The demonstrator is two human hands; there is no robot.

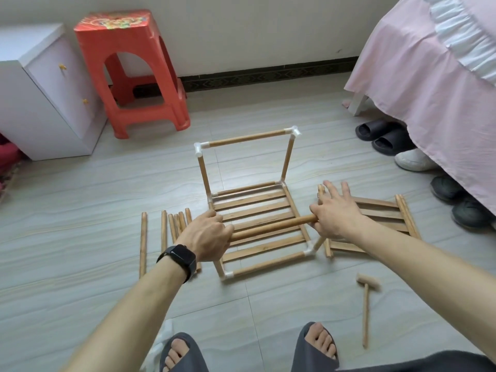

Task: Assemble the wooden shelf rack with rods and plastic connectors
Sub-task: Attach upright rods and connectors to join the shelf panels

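Being held level above the near edge of the rack [255, 208] is one rod [271, 228], and this reads as the near top crossbar going on. The left hand [206, 237] is wrapped round the rod's left end with the fingers curled. The right hand [335, 213] takes the right end between the thumb and the lower fingers, while the other fingers are spread out straight. Whether connectors sit on the rod ends cannot be told, as both ends are covered by the hands.

Done so far, as judged: the bottom slatted shelf is framed and lies flat on the floor [80, 210]. Two far uprights are joined by a top rod through white plastic connectors [295, 131]. Short near uprights are seen rising from the near corner connectors.

Left to do, as judged: the near top corners are to be closed, then the second slatted panel [381, 213], lying on the floor just right of the rack, is to be mounted. Loose rods [163, 232] lie in a row on the floor left of the rack, unused. A wooden mallet [366, 304] lies near the right foot, untouched.

Further out, a red stool [128, 76] and a white cabinet [40, 89] are seen at the far left wall, and a pink-covered bed [429, 89] with shoes [389, 135] at the right.
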